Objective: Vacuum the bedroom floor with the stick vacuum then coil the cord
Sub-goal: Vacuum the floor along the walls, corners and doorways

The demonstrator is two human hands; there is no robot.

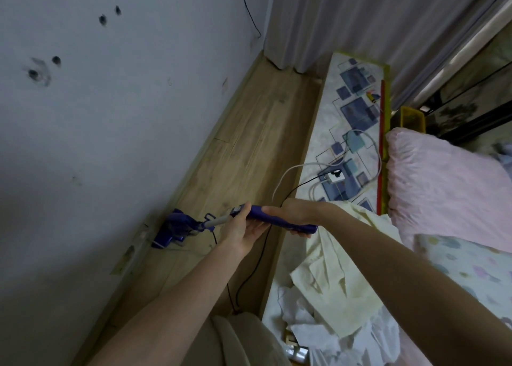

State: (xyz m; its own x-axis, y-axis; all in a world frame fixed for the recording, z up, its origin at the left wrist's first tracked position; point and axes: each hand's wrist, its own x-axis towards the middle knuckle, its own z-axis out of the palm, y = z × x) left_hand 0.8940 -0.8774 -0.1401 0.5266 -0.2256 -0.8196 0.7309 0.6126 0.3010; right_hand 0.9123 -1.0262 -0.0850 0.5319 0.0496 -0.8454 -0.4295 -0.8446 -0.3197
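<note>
Head view: both hands grip the stick vacuum (266,216) in the frame's lower middle, likely to steer its push. The left hand (241,231) wraps the pale tube just below the purple handle; the right hand (293,213) curls round the handle itself. Its long axis runs nearly level across the picture, nozzle (171,231) pointing left at the wall's base on the wooden floor (249,133). The black cord (249,271) trails downward.

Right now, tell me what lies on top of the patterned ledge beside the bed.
On the patterned ledge lie a white power strip, looping white cable, a red stick along its far edge, and crumpled cream cloth nearer. Whatever is beneath the cloth is hidden.
</note>
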